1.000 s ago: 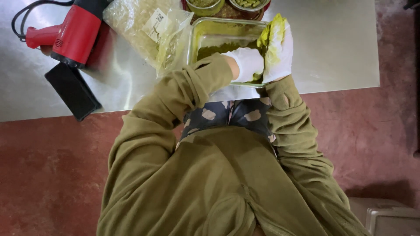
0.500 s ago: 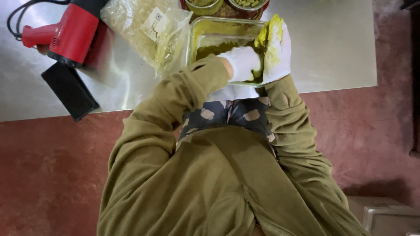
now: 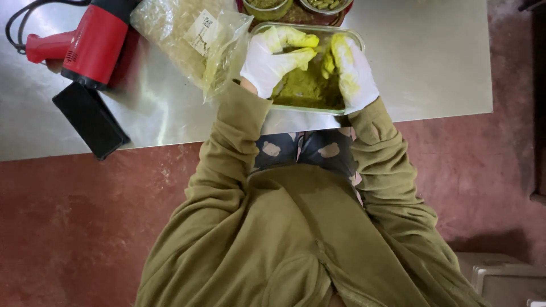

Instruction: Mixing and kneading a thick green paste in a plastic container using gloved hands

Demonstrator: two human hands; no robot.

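Both my hands wear white gloves stained yellow-green. My left hand (image 3: 273, 57) is over the left side of a clear rectangular glass dish (image 3: 347, 35) holding a green-yellow paste (image 3: 304, 88), its fingers curled onto the paste. My right hand (image 3: 351, 71) rests in the dish's right side, fingers pressed into the same paste. The dish stands near the front edge of a steel table (image 3: 432, 62). My olive-green sleeves reach down from both hands.
A clear plastic bag of pale grains (image 3: 187, 37) lies left of the dish. A red heat gun (image 3: 85, 40) with a black cord and a black phone-like slab (image 3: 91, 119) sit at the table's left. Two small bowls (image 3: 267, 7) stand behind the dish. A grey box (image 3: 506, 278) sits on the floor.
My hands have spread apart inside the dish: the left moved to the dish's left side, the right stayed at the right. The view has shifted slightly.
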